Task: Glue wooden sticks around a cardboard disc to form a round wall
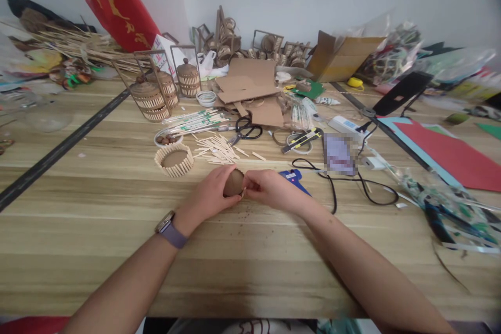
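My left hand (209,193), with a watch on its wrist, is closed around a small round brown cardboard piece (234,183). At that piece's right edge the fingers of my right hand (263,188) are pinched together. A pale sliver shows at their tips, too small to name. Behind my left hand stands a ring of short wooden sticks around a cardboard base (174,160). A pile of cut wooden sticks (217,149) lies just beyond both hands. The blue glue gun (294,180) rests to the right of my right hand, partly hidden by it.
Black-handled scissors (247,129), a yellow-and-black cutter (301,141) and cardboard sheets (250,83) lie farther back. A phone (340,154) and black cable (332,193) are at the right. Finished stick baskets (151,96) stand at the back left. Red paper (450,154) lies far right.
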The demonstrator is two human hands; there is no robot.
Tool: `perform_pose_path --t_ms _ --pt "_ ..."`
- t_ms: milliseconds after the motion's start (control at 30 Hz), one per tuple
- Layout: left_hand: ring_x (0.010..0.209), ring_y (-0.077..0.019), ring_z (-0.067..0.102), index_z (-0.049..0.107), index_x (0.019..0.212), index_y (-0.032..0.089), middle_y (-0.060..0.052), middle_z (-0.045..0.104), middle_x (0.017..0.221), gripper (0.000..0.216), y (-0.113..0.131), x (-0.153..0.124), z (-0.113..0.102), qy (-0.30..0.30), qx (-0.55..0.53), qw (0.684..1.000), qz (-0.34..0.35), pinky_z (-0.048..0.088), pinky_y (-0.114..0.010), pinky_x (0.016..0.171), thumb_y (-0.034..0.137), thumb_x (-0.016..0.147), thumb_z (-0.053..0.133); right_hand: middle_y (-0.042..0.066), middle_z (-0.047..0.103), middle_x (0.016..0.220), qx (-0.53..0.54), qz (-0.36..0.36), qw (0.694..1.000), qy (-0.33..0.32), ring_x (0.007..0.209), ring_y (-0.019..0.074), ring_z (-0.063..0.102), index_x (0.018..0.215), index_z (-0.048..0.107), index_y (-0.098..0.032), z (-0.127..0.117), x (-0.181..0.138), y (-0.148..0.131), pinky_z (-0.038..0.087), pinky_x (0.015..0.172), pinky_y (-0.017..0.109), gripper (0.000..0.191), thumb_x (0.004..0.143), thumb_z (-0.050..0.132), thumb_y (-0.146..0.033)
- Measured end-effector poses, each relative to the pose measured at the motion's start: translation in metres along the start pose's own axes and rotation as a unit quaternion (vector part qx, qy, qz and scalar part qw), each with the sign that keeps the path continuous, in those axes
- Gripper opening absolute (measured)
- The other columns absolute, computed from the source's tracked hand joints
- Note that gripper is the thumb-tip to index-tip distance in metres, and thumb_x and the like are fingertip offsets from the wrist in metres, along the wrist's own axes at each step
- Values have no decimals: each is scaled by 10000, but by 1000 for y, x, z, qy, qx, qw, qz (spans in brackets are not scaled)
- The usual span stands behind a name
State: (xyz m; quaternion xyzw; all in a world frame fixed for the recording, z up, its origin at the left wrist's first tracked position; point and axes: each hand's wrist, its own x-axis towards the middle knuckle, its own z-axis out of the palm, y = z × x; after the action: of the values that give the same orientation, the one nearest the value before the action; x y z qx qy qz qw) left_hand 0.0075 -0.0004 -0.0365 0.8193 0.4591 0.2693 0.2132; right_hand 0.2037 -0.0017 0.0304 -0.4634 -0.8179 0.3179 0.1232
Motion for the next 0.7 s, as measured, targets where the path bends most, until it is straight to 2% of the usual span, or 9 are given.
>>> perform_pose_path --t_ms 533,700 --pt "1317 -316 499 429 1389 226 -130 533 1417 706 -1 1 0 3 -16 1000 18 414 -538 1111 241 746 721 -18 585 718 -49 -37 998 23 629 114 479 740 494 -186 10 0 2 296 594 217 179 829 587 -61" --pt "1322 -312 492 429 1391 192 -149 524 1425 690 -1 0 1 5 -6 1000 23 410 -533 1118 254 763 710 -18 577 725 -51 -40 998 22 638 114 474 740 485 -188 11 0 2 291 598 219 184 825 573 -50"
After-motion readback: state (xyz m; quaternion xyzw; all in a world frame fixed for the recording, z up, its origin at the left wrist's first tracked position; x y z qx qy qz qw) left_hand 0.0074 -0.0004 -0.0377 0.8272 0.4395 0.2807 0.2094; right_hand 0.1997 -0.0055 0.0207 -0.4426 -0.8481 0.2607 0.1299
